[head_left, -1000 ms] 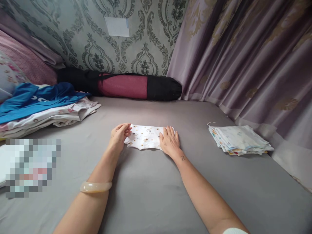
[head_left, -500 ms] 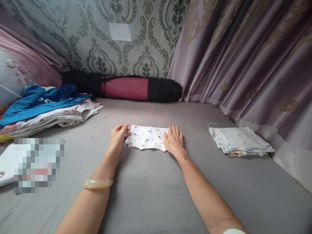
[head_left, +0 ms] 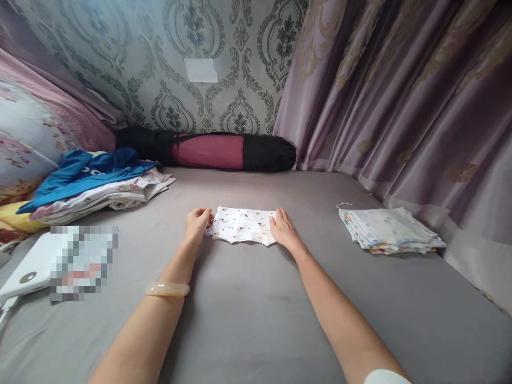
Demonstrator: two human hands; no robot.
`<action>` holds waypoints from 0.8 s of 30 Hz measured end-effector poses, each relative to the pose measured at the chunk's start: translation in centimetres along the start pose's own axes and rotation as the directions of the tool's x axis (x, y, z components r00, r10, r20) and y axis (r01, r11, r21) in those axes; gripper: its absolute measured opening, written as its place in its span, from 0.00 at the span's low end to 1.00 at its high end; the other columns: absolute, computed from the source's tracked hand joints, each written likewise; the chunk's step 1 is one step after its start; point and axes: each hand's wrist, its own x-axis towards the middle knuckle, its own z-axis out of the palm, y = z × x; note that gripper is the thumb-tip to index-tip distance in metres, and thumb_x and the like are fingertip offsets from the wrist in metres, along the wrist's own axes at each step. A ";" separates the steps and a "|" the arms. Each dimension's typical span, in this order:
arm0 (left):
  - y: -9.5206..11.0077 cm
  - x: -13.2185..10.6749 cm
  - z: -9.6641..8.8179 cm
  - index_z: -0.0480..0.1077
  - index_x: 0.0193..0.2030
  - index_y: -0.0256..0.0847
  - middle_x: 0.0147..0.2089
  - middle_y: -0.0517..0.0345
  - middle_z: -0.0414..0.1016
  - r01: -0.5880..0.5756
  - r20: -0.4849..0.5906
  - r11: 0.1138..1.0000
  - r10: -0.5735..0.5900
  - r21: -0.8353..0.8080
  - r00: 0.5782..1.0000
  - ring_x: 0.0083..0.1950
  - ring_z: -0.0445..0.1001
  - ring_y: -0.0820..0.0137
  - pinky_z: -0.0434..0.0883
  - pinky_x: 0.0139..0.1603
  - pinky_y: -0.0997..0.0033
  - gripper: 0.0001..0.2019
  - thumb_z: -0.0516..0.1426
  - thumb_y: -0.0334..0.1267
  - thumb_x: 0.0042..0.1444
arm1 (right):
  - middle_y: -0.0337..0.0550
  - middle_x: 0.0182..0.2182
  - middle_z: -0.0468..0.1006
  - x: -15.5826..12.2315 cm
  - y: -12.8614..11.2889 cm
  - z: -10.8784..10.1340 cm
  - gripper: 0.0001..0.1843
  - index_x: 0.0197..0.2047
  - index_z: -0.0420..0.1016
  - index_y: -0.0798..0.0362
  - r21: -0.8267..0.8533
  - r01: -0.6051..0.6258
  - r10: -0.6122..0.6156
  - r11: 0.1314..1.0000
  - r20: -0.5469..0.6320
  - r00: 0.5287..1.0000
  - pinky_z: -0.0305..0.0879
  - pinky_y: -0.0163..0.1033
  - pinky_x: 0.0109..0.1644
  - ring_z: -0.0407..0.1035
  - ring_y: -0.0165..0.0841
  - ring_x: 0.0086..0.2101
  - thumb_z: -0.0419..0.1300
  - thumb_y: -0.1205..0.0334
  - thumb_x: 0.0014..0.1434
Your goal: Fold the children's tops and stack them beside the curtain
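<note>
White printed cloth (head_left: 243, 226) lies flat on the grey-covered bed (head_left: 248, 314), out in the middle, well in from the far edge and from the right edge. We see small brown and dark prints on it, a straight far side and a scalloped near side.

Left hand (head_left: 199, 221): fingers curled nearly closed, tips touching the cloth's left side; whether fabric is pinched between them we cannot tell. Right hand (head_left: 283, 228): open, fingers extended and close together, laid along the cloth's right side with the thumb over its top; we see it pressing, not gripping. Pale bangle (head_left: 168, 289) on the left forearm, white sleeve (head_left: 386, 377) on the right arm.

Near the bed's right edge we have a stack of folded cloths (head_left: 390, 229), a thin string (head_left: 344, 205) at its far left corner. Purple curtain (head_left: 380, 106) hangs along that edge. Black and red long bag (head_left: 208, 151) lies along the far edge, against the patterned wall (head_left: 240, 114).

Toward the far left corner we note a clothes pile (head_left: 108, 198), blue garment (head_left: 80, 181) on top, floral cushion (head_left: 30, 138) beside it. Nearer, on the left: white device (head_left: 32, 272) with a cable (head_left: 6, 316), next to a pixelated item (head_left: 88, 266) we can't identify.
</note>
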 end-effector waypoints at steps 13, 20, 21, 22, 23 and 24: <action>1.7 -0.2 -1.1 0.72 0.24 0.36 0.17 0.61 0.64 0.003 0.169 0.853 -0.107 0.522 0.980 0.19 0.59 0.75 0.54 0.19 0.75 0.12 0.58 0.45 0.40 | 0.39 0.21 0.74 0.7 4.4 -5.3 0.15 0.32 0.74 0.58 0.415 -0.378 0.331 0.827 0.183 0.926 0.52 0.28 0.20 0.60 0.22 0.16 0.51 0.62 0.65; 1.9 0.8 -1.3 0.65 0.18 0.38 0.14 0.65 0.57 0.095 0.199 0.806 -0.256 0.585 0.946 0.15 0.51 0.79 0.46 0.18 0.76 0.14 0.61 0.44 0.42 | 0.33 0.12 0.65 0.9 3.7 -5.0 0.14 0.25 0.69 0.56 0.478 -0.441 0.341 0.760 0.285 0.896 0.43 0.28 0.15 0.52 0.20 0.12 0.56 0.65 0.62; 1.8 1.0 -1.3 0.63 0.17 0.39 0.13 0.66 0.55 0.125 0.203 0.800 -0.294 0.586 0.934 0.14 0.49 0.80 0.44 0.18 0.76 0.15 0.62 0.45 0.42 | 0.33 0.12 0.65 1.1 3.6 -5.0 0.14 0.24 0.68 0.56 0.484 -0.448 0.338 0.752 0.299 0.892 0.42 0.28 0.15 0.51 0.20 0.11 0.56 0.65 0.62; 1.8 1.2 -1.4 0.61 0.16 0.39 0.13 0.66 0.54 0.153 0.210 0.797 -0.330 0.584 0.920 0.14 0.48 0.81 0.43 0.18 0.77 0.17 0.62 0.45 0.43 | 0.33 0.11 0.65 1.3 3.6 -4.9 0.14 0.24 0.68 0.56 0.489 -0.455 0.336 0.744 0.314 0.888 0.41 0.28 0.15 0.50 0.19 0.11 0.57 0.66 0.61; 1.7 1.4 -1.4 0.59 0.15 0.40 0.13 0.67 0.53 0.173 0.226 0.799 -0.358 0.576 0.906 0.14 0.47 0.81 0.42 0.18 0.77 0.18 0.62 0.45 0.44 | 0.33 0.11 0.65 1.5 3.5 -4.9 0.14 0.23 0.67 0.57 0.494 -0.462 0.333 0.737 0.329 0.884 0.40 0.28 0.15 0.49 0.19 0.11 0.57 0.66 0.61; 1.7 1.5 -1.4 0.59 0.15 0.40 0.13 0.67 0.53 0.186 0.245 0.805 -0.377 0.564 0.893 0.14 0.46 0.82 0.42 0.18 0.77 0.19 0.62 0.45 0.44 | 0.33 0.12 0.65 1.6 3.4 -4.9 0.13 0.23 0.67 0.57 0.499 -0.469 0.330 0.729 0.345 0.879 0.40 0.27 0.15 0.49 0.19 0.11 0.58 0.66 0.60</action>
